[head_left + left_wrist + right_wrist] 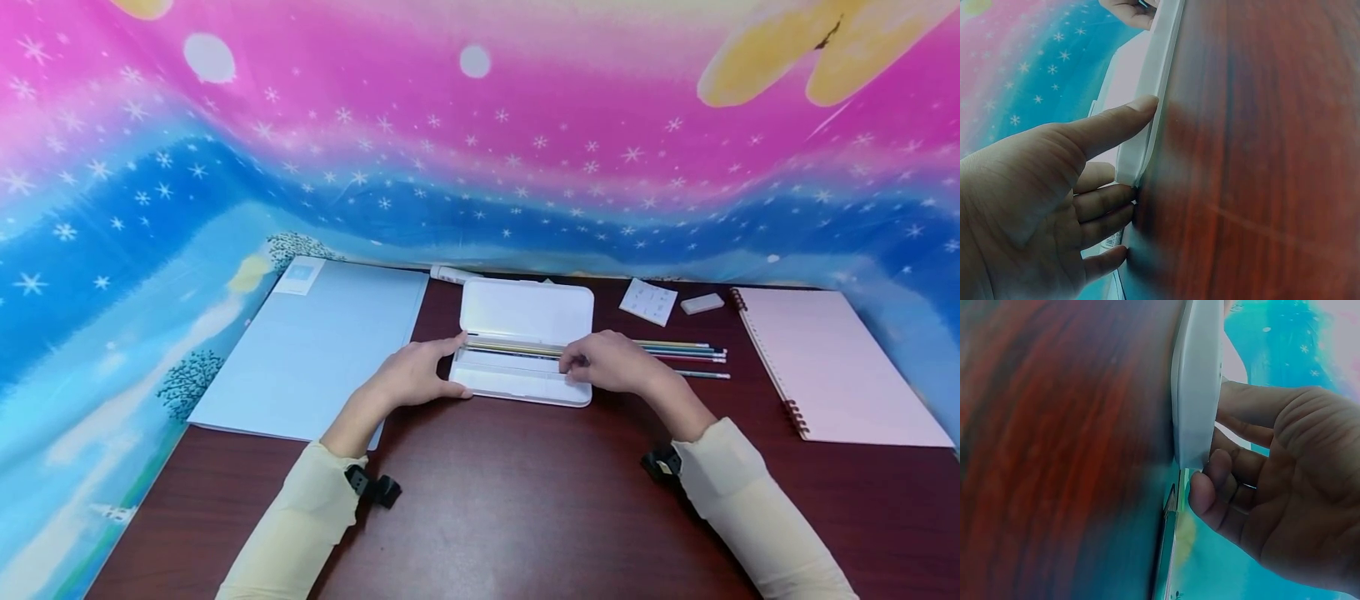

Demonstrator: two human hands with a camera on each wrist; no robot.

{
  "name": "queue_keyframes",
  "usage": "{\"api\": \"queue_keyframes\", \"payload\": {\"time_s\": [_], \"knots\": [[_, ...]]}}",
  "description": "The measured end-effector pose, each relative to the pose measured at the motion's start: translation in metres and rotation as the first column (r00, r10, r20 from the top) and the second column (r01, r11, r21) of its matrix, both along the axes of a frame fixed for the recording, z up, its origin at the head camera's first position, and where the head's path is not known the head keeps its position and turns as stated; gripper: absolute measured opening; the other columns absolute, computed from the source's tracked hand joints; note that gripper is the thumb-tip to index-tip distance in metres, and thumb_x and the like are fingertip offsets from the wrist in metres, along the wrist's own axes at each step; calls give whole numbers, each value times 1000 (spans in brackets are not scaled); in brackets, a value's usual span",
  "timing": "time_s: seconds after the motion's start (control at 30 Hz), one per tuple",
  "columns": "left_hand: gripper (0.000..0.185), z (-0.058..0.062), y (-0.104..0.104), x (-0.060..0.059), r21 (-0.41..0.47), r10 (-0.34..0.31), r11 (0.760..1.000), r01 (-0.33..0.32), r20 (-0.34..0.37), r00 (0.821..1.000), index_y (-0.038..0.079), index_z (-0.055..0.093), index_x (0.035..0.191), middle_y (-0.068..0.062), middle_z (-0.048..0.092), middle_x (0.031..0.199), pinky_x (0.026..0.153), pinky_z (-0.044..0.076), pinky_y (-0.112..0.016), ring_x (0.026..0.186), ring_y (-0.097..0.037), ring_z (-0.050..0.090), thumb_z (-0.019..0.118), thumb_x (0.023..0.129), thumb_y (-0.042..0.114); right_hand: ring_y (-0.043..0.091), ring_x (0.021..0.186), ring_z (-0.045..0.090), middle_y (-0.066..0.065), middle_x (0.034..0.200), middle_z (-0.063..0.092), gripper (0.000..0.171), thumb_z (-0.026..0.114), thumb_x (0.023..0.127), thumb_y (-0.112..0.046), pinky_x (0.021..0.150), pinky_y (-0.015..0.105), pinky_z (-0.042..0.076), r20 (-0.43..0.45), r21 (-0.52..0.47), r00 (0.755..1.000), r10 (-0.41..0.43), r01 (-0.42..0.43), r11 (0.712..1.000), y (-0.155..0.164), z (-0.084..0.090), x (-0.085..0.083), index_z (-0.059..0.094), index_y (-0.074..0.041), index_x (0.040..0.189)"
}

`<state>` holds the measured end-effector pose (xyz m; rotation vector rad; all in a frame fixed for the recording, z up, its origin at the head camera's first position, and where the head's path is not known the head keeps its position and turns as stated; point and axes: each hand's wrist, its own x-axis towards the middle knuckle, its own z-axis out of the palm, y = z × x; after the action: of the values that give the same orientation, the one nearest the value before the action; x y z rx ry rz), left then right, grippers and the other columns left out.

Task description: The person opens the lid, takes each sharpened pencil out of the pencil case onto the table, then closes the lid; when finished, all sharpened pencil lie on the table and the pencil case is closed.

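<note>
**Pencils could spill from the open case**

Pencils [517,347] lie across our open white pencil case [525,350] mid-worktop [525,517]. Our left hand [412,375] braces its left end, fingers [1107,209] straight. Our right hand [611,362] pinches the pencils, fingers [1235,459] curled. A slipped pinch, we judge, could roll them out.

The desk [525,500] is dark reddish-brown wood with a smooth sheen. At its left side lies a large pale blue folder [315,350], partly over the desk's edge. In the middle sits an open white pencil case [525,312], with a white tube [453,273] just behind its left corner. A row of pencils [693,352] lies to the right of the case. Behind them rest a small white card [648,301] and a white eraser [702,303]. A pink spiral notebook [832,367] lies at the right.
</note>
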<state>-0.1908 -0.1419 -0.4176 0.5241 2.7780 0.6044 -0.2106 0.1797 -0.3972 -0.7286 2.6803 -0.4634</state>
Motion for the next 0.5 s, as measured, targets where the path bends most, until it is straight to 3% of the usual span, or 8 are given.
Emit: {"api": "queue_keyframes", "payload": {"time_s": [0.23, 0.37, 0.5], "knots": [[96, 0, 1, 0, 2, 0, 1000, 0, -3, 1000, 22, 33, 160, -5, 46, 158, 110, 45, -52, 142, -31, 48, 80, 82, 54, 15, 78, 55, -5, 79, 65, 11, 74, 93, -18, 78, 34, 44, -15, -39, 1000, -8, 7, 999, 3, 0, 0, 79, -19, 103], [96, -1, 1, 1, -1, 11, 1000, -11, -1, 1000, 22, 33, 160, -5, 47, 158, 110, 45, -52, 142, -30, 49, 80, 82, 53, 15, 85, 60, -2, 96, 75, 15, 74, 93, -18, 81, 37, 49, -51, -86, 999, -5, 1, 996, 8, -1, 0, 80, -20, 106], [96, -1, 0, 0, -5, 12, 1000, -12, -7, 1000, 22, 33, 160, -5, 47, 158, 110, 45, -51, 142, -30, 49, 80, 82, 54, 21, 104, 67, 4, 116, 76, 19, 73, 94, -18, 93, 46, 53, -76, -121, 997, -21, 12, 993, 14, 0, 0, 80, -22, 111]]}}
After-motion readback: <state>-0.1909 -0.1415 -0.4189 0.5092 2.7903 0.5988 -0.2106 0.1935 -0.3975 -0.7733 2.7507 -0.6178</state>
